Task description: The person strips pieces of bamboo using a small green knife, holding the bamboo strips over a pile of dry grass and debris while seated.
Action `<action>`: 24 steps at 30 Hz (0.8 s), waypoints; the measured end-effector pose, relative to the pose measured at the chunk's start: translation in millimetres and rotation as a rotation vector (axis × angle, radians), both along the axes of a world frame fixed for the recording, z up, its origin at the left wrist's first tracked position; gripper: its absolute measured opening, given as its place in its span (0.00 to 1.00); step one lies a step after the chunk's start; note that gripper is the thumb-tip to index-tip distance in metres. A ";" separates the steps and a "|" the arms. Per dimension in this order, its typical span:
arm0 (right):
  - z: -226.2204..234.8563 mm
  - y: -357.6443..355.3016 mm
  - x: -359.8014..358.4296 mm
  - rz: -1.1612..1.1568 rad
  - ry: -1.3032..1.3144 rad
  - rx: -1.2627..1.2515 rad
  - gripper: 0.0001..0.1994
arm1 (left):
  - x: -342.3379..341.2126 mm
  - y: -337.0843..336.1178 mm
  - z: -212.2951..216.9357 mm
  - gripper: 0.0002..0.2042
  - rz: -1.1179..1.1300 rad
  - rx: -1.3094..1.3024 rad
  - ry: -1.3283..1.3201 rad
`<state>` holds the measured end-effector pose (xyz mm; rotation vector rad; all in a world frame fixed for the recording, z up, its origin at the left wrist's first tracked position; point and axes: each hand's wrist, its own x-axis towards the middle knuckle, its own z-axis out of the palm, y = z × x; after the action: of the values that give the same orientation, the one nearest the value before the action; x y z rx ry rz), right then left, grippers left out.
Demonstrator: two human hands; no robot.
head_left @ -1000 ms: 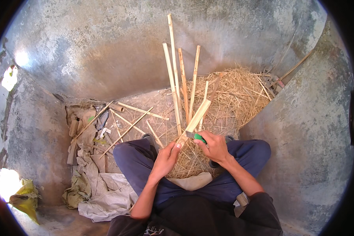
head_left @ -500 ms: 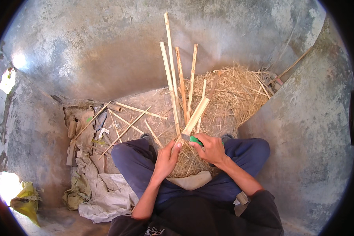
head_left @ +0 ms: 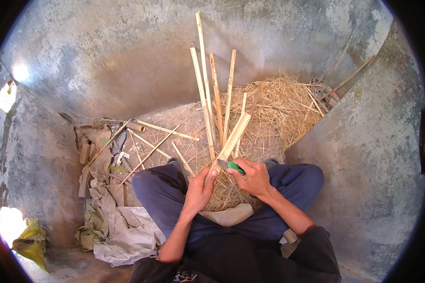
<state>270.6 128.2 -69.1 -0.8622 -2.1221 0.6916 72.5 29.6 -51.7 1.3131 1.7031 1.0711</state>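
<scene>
Big grey concrete walls (head_left: 127, 61) curve round a person sitting cross-legged on the floor. Past the fingers lies a wide heap of straw (head_left: 278, 113), prob. shavings from the work. Off to the left of the hands sit crumpled sacks & rags (head_left: 118, 231), w/ a few loose sticks (head_left: 148, 153) on the dirt.

Up from the fingers fan some long bamboo strips (head_left: 203, 80), leaning away so they stay out of the way.

The left hand (head_left: 200, 188) has its fingers closed round the bottom of one pale bamboo piece (head_left: 233, 137), thumb up top, to keep it steady. The right hand (head_left: 255, 178) is wrapped tight on a green-handled knife (head_left: 231, 166); the blade rests at the piece's low end, right between both hands, so it can bite into the wood.
</scene>
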 end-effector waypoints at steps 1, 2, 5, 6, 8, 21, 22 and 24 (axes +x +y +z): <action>-0.1 0.0 -0.1 0.000 0.000 0.001 0.13 | 0.4 -0.3 -1.7 0.18 0.000 0.007 -0.012; 0.9 0.6 -0.4 -0.003 -0.012 0.017 0.13 | 0.1 -0.1 -2.2 0.19 0.000 0.015 -0.022; 4.4 2.8 0.2 -0.007 -0.053 0.055 0.12 | 0.5 -1.9 0.9 0.19 0.007 -0.034 -0.050; 4.9 3.9 0.5 -0.005 -0.071 0.061 0.12 | 0.0 -2.2 1.2 0.19 0.013 -0.061 -0.065; 5.2 6.4 1.6 0.006 -0.100 0.087 0.13 | -1.7 -3.0 1.7 0.18 0.024 -0.115 -0.097; 5.7 85.2 47.7 -0.343 -0.130 0.016 0.19 | -26.1 -30.0 -40.7 0.20 0.076 -0.172 -0.197; 4.3 75.8 40.5 -0.291 -0.102 0.010 0.19 | -26.6 -27.1 -43.6 0.19 0.061 -0.167 -0.190; -3.4 59.0 29.8 -0.170 -0.113 -0.028 0.18 | -27.3 -21.8 -47.5 0.19 0.025 -0.162 -0.173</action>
<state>300.4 187.2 -72.5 -1.1061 -2.1118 0.5980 45.2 7.7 -99.1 1.0687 1.6437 1.0077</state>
